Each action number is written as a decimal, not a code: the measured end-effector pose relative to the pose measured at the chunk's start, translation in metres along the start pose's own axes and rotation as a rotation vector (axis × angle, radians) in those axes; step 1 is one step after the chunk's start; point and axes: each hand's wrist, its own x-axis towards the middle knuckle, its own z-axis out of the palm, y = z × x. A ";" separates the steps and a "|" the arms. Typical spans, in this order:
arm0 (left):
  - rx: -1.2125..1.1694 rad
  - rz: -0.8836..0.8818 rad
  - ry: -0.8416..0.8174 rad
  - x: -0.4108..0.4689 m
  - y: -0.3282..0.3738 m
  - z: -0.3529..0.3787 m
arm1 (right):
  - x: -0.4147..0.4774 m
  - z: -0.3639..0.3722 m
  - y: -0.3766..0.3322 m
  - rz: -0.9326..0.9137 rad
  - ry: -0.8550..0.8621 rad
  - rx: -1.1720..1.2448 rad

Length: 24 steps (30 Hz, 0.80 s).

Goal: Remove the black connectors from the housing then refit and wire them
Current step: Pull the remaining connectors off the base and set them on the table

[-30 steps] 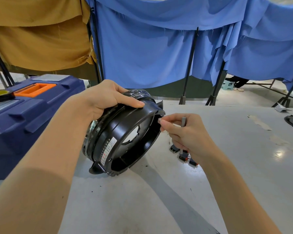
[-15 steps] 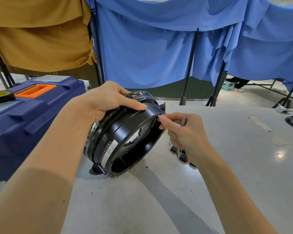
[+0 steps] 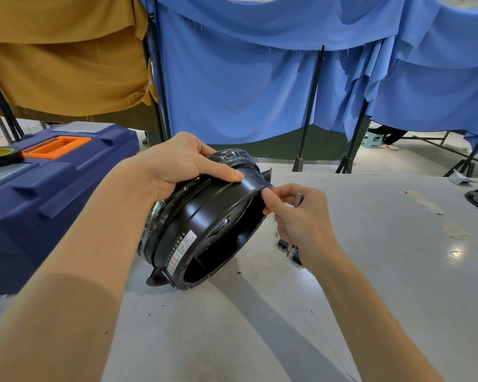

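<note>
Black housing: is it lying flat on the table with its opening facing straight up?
No, the black housing stands tilted on its lower edge on the table, with the left hand gripping its top.

Makeshift workshop booth. Blue cloth (image 3: 246, 92) and tan cloth (image 3: 61, 64) screens hang on black metal stands (image 3: 311, 106). Blue toolbox (image 3: 53, 188) with tape roll (image 3: 0, 157) on top, beside worn, scuffed grey counter (image 3: 384, 285). Bare pale floor (image 3: 414, 161) behind.
</note>
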 end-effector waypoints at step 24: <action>0.077 0.094 0.083 -0.006 -0.003 0.021 | -0.002 0.013 0.011 0.482 -0.088 0.698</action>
